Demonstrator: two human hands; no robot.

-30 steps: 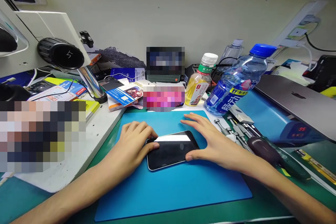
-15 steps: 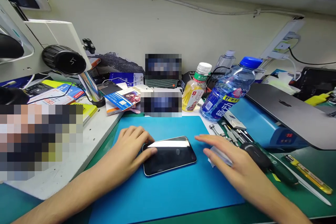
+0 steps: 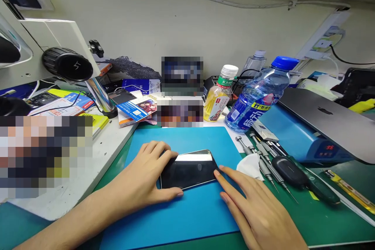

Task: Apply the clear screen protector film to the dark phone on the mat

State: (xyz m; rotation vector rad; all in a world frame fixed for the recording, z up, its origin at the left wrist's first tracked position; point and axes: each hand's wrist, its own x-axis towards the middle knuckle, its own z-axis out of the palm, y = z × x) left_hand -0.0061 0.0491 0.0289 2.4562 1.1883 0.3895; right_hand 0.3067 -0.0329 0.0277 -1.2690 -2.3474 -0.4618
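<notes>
A dark phone [image 3: 187, 170] lies flat on a blue mat [image 3: 187, 211], near the middle of the surface [image 3: 328, 222]. Its screen is black and faces up, with a bright strip of light shining across the top.

The left hand [image 3: 146, 177] wraps the left end of the phone. The fingers curl over the far edge and the thumb presses along the near edge, so the hand is holding the phone in place. The right hand [image 3: 252, 207] lies open and flat on the mat, and the tip of one finger touches the phone's right corner. It is not gripping anything.

A small white cloth [image 3: 250, 165] sits on the mat's right edge, just beside the right hand. Past it lie some thin screwdrivers [image 3: 263, 160] and a dark case [image 3: 288, 170]. A big blue water bottle [image 3: 258, 97] and a small yellow bottle [image 3: 218, 99] stand behind the mat. A grey laptop [image 3: 325, 119] sits shut on the right, and a microscope [image 3: 52, 52] stands on the left.

The phone looks whole and closed — no screws out, no parts lifted off, no tool picked up. It seems the work on it is just at the start — most of it looks still left to do.
</notes>
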